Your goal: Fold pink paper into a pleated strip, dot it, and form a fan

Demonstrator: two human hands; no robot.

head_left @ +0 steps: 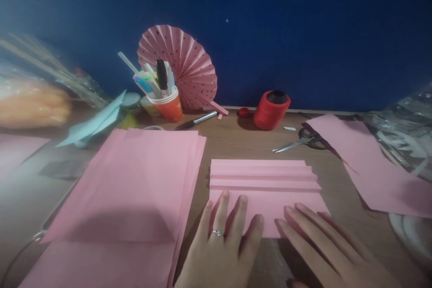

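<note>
A pink paper sheet point(263, 181) lies on the wooden table in front of me, with several horizontal accordion pleats across its far part. My left hand point(224, 243) rests on the sheet's near left part, fingers spread, a ring on one finger. On the near right part lies my right hand point(324, 243), its fingers stretched out flat. Neither hand grips anything. To the left is a stack of pink sheets point(141, 180), with a shadow across its near part.
Behind stand a pleated pink paper fan point(192, 63), an orange cup point(168, 105) of pens, a marker point(199, 119) and a red spool point(270, 110). Scissors point(300, 140) and a cut pink piece point(367, 162) lie right. Plastic-wrapped orange items point(33, 103) are left; a blue wall point(270, 31) rises behind.
</note>
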